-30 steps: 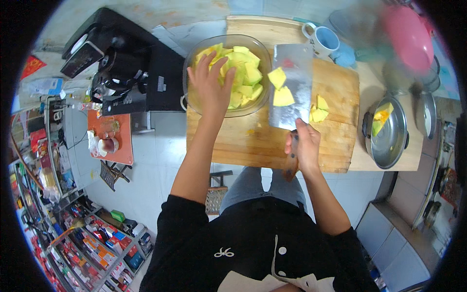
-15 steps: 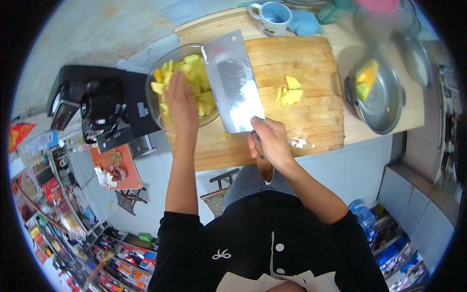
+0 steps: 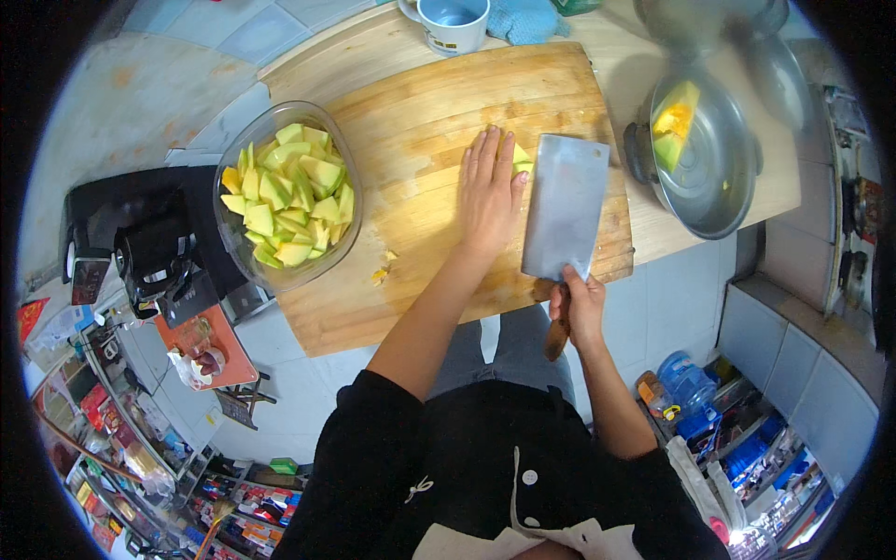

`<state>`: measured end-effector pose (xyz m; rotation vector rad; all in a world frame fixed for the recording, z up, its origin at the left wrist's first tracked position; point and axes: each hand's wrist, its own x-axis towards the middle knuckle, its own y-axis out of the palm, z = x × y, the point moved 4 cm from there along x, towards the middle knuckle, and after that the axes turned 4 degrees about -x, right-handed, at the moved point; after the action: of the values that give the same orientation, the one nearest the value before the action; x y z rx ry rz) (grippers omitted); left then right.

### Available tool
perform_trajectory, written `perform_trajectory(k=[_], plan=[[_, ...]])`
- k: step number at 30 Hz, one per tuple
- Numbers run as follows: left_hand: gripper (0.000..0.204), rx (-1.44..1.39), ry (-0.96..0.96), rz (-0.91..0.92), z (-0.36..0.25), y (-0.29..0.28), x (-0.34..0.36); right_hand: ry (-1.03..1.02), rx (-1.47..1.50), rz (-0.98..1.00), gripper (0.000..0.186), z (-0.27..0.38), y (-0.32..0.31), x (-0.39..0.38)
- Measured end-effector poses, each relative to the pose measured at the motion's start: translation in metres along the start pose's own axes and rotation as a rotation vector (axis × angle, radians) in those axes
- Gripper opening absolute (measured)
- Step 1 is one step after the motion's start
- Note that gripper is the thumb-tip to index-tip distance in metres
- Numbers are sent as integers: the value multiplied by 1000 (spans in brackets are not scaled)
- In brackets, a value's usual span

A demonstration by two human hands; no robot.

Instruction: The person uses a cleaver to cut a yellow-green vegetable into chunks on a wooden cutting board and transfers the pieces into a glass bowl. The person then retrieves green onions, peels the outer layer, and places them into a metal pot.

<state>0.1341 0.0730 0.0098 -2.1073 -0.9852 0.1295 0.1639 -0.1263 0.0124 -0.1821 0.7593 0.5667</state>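
My right hand (image 3: 583, 308) grips the brown wooden handle of a cleaver (image 3: 567, 210), whose broad blade lies flat above the right part of the wooden cutting board (image 3: 420, 112). To its left, my left hand (image 3: 490, 196) is stretched out, palm down, at a few pale yellow-green pumpkin pieces (image 3: 522, 157), partly hidden by the hand and blade. Over the board's left end stands a clear glass bowl (image 3: 347, 149), filled with cut pumpkin pieces (image 3: 291, 191). Small yellow scraps (image 3: 381, 275) lie near the board's front edge.
A grey metal pot (image 3: 714, 177) holding a pumpkin wedge (image 3: 674, 126) stands right of the board. Behind are a mug (image 3: 454, 26) and a blue cloth (image 3: 523, 21). A black appliance (image 3: 149, 252) is at the left, and a small orange table (image 3: 229, 345) stands below.
My left hand has left the bowl and moved right to the pieces on the board. The cleaver has moved right, away from the bowl's edge to the board's right side.
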Motion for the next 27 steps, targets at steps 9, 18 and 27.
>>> perform_trajectory(k=[9,18,27], plan=[[48,-350,-146,-155,-22,-31,-5,-38,-140,142,28,21,66,-31],[31,494,-233,-427,58,-238,-35,-290,-280,593,28,57,145,-63],[35,-95,-167,-274,41,-157,-155,185,-553,419,24,-2,50,-25]])
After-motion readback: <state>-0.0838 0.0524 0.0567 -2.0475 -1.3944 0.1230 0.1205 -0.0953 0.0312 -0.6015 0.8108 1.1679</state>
